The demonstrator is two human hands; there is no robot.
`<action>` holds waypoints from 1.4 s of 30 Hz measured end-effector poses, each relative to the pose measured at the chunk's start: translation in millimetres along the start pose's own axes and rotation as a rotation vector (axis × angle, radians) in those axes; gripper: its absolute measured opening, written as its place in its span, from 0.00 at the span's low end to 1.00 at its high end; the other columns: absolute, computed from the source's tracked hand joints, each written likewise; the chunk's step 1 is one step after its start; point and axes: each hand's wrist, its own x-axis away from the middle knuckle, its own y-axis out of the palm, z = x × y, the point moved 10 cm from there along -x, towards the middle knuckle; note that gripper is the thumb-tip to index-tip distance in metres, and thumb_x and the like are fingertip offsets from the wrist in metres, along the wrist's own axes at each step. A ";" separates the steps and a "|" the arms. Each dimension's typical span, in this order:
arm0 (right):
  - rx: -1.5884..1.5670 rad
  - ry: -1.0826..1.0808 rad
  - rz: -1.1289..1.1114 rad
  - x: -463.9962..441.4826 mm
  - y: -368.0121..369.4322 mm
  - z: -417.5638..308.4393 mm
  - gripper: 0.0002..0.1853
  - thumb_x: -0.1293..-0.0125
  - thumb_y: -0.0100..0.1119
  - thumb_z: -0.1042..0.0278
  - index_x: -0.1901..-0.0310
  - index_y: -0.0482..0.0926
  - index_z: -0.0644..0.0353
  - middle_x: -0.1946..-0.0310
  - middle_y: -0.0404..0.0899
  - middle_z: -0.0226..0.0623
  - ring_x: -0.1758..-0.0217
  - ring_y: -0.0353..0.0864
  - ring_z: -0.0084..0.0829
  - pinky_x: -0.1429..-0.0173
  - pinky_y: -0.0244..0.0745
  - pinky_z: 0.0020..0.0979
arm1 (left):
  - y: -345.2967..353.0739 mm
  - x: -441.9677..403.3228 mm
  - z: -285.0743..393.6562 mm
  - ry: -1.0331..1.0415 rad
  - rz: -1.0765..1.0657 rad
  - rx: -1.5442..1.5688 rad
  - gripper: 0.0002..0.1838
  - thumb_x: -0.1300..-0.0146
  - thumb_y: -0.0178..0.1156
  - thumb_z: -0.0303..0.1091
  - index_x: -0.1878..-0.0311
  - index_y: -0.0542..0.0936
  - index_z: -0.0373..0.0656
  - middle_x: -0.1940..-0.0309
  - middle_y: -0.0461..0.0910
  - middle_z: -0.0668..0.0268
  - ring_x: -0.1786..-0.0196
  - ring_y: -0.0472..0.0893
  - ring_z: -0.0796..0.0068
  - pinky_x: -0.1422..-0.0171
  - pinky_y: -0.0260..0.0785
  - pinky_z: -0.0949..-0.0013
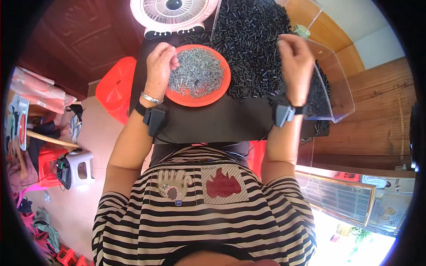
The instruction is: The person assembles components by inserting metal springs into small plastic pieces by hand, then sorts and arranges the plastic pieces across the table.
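My left hand is raised over the left rim of an orange plate, its fingers curled together; whatever they may hold is too small to make out. The plate carries a heap of small silvery metal pieces. My right hand hovers above the right side of a large pile of small black tube-like pieces. Its thumb and fingers are bent towards each other, blurred by motion, so I cannot tell what is between them. The pile lies on the dark table, beside the plate.
A pink and white fan stands behind the plate. Clear plastic panels border the black pile at the right. A red stool is left of the table. Farther left, a person's legs show near more stools.
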 end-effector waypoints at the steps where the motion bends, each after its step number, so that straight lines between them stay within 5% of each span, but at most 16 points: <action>1: 0.060 -0.104 0.095 -3.0 -19.0 -20.9 0.07 0.33 0.64 0.75 0.56 0.85 0.65 0.65 0.85 0.29 0.63 0.79 0.16 0.58 0.75 0.22 | -0.1 0.0 1.3 0.003 0.003 0.008 0.12 0.26 0.53 0.36 0.68 0.76 0.44 0.74 0.76 0.72 0.72 0.75 0.82 0.65 0.67 0.77; 3: 0.097 -0.244 0.269 -10.4 -60.6 -42.5 0.07 0.34 0.65 0.74 0.56 0.86 0.62 0.64 0.87 0.33 0.63 0.83 0.21 0.57 0.78 0.25 | 0.8 -0.1 2.5 0.006 0.009 0.026 0.11 0.28 0.55 0.35 0.68 0.76 0.44 0.76 0.75 0.72 0.73 0.75 0.82 0.67 0.66 0.77; 5: 0.643 -0.341 0.448 -22.0 -100.3 -54.5 0.08 0.35 0.66 0.71 0.56 0.88 0.61 0.63 0.88 0.39 0.63 0.86 0.27 0.57 0.80 0.29 | 0.8 -0.7 2.3 0.018 0.004 0.016 0.11 0.28 0.55 0.35 0.68 0.77 0.43 0.75 0.76 0.72 0.73 0.75 0.82 0.66 0.67 0.77; 8: 1.133 -0.270 0.314 -42.2 -127.0 -12.3 0.09 0.37 0.67 0.69 0.57 0.88 0.61 0.63 0.89 0.42 0.62 0.88 0.32 0.57 0.81 0.31 | 2.7 -0.2 0.1 0.027 -0.016 0.028 0.11 0.28 0.55 0.35 0.67 0.77 0.42 0.75 0.76 0.72 0.72 0.75 0.82 0.66 0.67 0.77; 12: 0.390 -0.102 0.247 -6.1 -121.0 16.9 0.09 0.36 0.67 0.71 0.55 0.88 0.61 0.60 0.89 0.37 0.60 0.86 0.25 0.55 0.79 0.28 | 4.4 1.1 2.2 0.026 -0.025 0.053 0.12 0.27 0.56 0.36 0.67 0.77 0.43 0.75 0.76 0.73 0.72 0.75 0.83 0.66 0.67 0.78; 18: 0.071 0.402 -0.260 107.7 -31.3 91.7 0.07 0.36 0.67 0.75 0.57 0.87 0.65 0.65 0.85 0.30 0.64 0.79 0.17 0.57 0.74 0.22 | 8.6 1.6 -0.9 0.014 -0.042 0.019 0.11 0.26 0.55 0.36 0.67 0.78 0.44 0.75 0.76 0.73 0.72 0.75 0.83 0.65 0.67 0.78; 28: 0.346 0.224 -0.444 129.9 12.2 78.3 0.08 0.43 0.71 0.71 0.60 0.88 0.57 0.66 0.83 0.36 0.64 0.84 0.36 0.58 0.79 0.34 | 15.5 5.8 0.3 0.038 -0.097 -0.024 0.12 0.26 0.54 0.38 0.66 0.77 0.43 0.73 0.77 0.73 0.70 0.76 0.83 0.63 0.67 0.78; 37: 0.436 0.138 -0.459 127.7 18.5 76.6 0.07 0.39 0.67 0.72 0.59 0.87 0.59 0.64 0.83 0.37 0.62 0.84 0.35 0.56 0.78 0.34 | 20.2 8.5 2.0 0.048 -0.108 -0.015 0.12 0.27 0.55 0.37 0.67 0.77 0.42 0.74 0.76 0.73 0.71 0.74 0.84 0.64 0.67 0.78; 42: 0.195 0.256 -0.250 117.0 -19.8 95.8 0.07 0.36 0.64 0.74 0.57 0.87 0.63 0.61 0.86 0.40 0.61 0.85 0.30 0.55 0.77 0.30 | 18.1 7.5 2.8 0.052 -0.108 -0.018 0.12 0.26 0.54 0.36 0.66 0.77 0.42 0.74 0.76 0.72 0.70 0.75 0.83 0.64 0.67 0.78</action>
